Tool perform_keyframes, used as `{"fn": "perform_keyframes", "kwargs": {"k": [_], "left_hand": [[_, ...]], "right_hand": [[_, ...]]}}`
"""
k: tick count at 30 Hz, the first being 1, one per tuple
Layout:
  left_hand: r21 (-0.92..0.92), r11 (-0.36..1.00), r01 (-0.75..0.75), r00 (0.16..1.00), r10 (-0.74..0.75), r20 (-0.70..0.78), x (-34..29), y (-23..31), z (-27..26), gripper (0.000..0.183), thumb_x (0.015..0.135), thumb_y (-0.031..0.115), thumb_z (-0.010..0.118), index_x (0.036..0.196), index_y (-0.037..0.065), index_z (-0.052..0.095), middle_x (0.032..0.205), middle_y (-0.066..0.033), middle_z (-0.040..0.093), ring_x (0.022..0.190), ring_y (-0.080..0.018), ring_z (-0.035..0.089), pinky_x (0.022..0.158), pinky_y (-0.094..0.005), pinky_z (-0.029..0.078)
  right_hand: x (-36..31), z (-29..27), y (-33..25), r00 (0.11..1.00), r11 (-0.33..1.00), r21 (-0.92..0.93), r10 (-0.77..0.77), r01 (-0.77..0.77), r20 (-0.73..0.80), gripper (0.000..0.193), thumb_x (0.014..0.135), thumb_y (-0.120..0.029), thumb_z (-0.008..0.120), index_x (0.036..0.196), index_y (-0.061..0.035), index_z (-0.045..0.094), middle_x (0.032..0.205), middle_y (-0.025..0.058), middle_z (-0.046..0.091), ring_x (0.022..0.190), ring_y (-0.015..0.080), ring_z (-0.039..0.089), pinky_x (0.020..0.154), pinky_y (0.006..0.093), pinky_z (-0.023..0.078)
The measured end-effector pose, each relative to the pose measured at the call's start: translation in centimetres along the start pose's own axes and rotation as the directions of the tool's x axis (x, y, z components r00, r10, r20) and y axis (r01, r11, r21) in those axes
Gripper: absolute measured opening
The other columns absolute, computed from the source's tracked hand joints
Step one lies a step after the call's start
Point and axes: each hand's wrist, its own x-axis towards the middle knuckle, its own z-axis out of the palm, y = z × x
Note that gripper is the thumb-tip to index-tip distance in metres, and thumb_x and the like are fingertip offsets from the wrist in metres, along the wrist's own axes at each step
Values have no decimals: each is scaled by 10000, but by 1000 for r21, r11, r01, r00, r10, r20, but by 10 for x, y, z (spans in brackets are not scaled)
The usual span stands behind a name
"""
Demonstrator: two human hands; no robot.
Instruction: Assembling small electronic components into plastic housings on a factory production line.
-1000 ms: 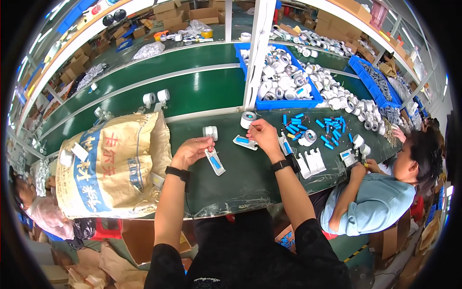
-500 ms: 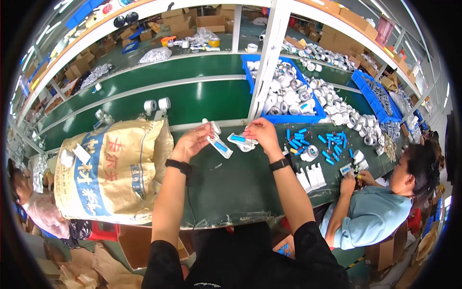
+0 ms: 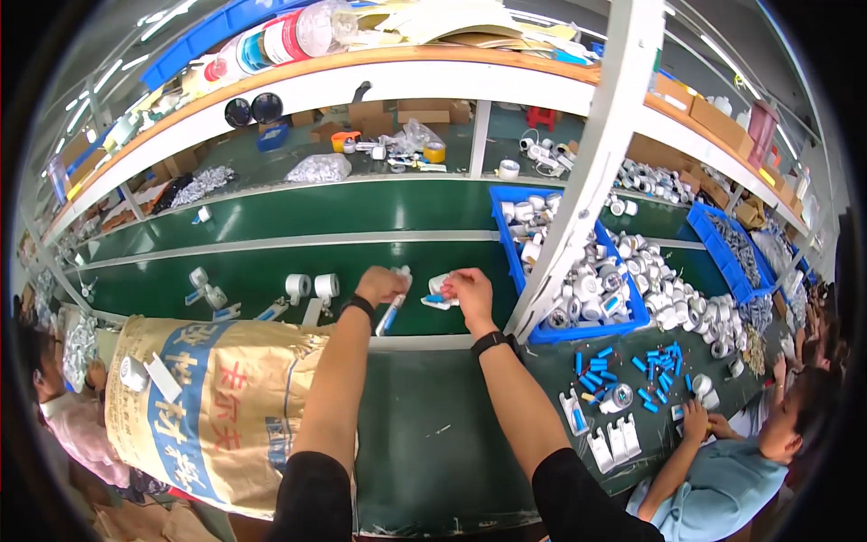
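Note:
Both my arms reach out over the green belt (image 3: 370, 200) beyond the table's raised edge. My left hand (image 3: 383, 285) is closed round the upper end of a slim white plastic housing (image 3: 390, 314) with a blue cylindrical battery in it. To its right, my right hand (image 3: 470, 294) pinches a second white housing (image 3: 439, 287), whose blue battery shows at the lower side. My fingers cover part of both pieces. Left of my left hand, similar white units with round heads (image 3: 312, 287) lie on the belt.
A large printed sack (image 3: 244, 406) lies left of my arms. A blue bin (image 3: 578, 332) of white round parts stands right, behind a white post (image 3: 587, 172). Loose blue batteries (image 3: 664, 370) and white housings (image 3: 614, 444) lie near a co-worker (image 3: 722, 470) at right.
Both hands have moved forward from above the dark table to over the green belt, still with the white housings. The view has tilted up, showing more of the shelf above.

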Motion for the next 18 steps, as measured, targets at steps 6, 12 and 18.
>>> {"fn": "perform_keyframes", "kwargs": {"k": [6,12,18], "left_hand": [[-135,981,138,990,-131,59,-22,-4,19,96,772,93,802,851,49,771,804,-74,739,658,-147,704,591,-258,573],[-279,952,130,991,-112,77,-25,-12,29,196,774,111,829,897,-20,753,829,-99,741,721,-192,726,654,-303,595],[-379,918,118,992,-90,92,-38,-12,29,213,790,65,815,952,-57,753,893,-127,751,815,-210,733,742,-307,598]], "right_hand": [[-8,6,25,988,987,-38,155,-155,3,164,943,-69,669,1019,61,605,926,171,725,790,222,738,689,310,610],[-12,2,44,991,991,15,133,-133,20,169,939,-63,682,1030,58,606,924,164,725,817,217,743,721,297,612],[-23,3,56,990,992,-39,121,-118,78,152,942,-62,681,1021,50,614,931,155,725,813,205,743,708,293,610]]}}
